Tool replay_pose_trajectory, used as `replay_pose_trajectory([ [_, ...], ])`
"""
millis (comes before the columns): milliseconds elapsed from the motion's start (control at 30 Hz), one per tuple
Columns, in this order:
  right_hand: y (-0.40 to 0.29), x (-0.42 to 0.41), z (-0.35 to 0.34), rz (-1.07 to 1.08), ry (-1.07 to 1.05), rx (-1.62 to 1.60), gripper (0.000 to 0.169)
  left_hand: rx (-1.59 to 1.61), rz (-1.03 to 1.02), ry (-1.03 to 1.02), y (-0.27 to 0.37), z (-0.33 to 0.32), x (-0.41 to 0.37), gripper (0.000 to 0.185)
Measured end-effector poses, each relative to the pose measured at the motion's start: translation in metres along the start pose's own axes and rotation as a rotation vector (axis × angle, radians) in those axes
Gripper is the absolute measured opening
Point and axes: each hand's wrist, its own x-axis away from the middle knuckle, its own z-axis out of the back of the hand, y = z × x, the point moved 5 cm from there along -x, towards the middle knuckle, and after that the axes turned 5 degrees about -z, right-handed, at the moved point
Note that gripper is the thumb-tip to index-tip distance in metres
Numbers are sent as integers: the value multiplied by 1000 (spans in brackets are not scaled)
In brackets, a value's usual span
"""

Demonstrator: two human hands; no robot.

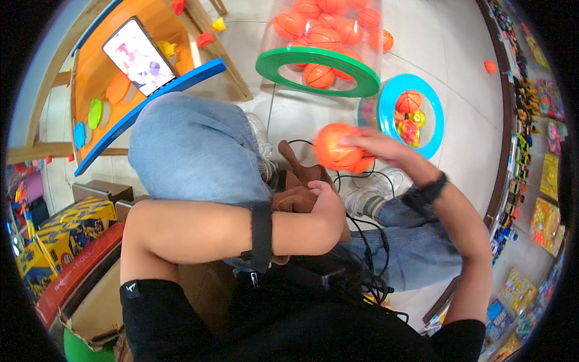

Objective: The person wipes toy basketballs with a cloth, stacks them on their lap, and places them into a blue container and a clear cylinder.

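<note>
My right hand (377,145) is on an orange toy basketball (337,147), slightly blurred; part of a second orange ball shows under it. Beside it on the left, my left hand (323,194) lies against a brown cloth (298,197) with a strap-like end; its fingers are partly hidden, so its grip cannot be told. Ahead, a clear bin with a green rim (271,68) lies on the floor, filled with orange balls (319,75). To its right stands a smaller clear container with a blue rim (434,104), holding an orange ball and several colourful balls.
A smartphone (139,56) lies on an orange-topped toy table with a blue edge (149,106) at the left. Black cables (384,244) run between my legs. Shelves of packaged toys (545,221) line the right. Cardboard boxes (92,303) stand at lower left. Loose balls lie on the floor (466,77).
</note>
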Motion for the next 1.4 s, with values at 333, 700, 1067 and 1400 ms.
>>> replay_pose_trajectory([
  [333,-22,-129,-21,220,-71,-1106,76,-55,84,90,4,3,20,33],
  [700,-110,-183,60,1004,-205,-1827,60,-130,-9,-52,7,-4,4,41],
  [1067,-33,-184,1,191,-307,-633,37,-146,-10,45,7,-6,5,35],
  [1400,5,-47,164,-349,72,889,39,-127,45,55,-2,1,22,48],
])
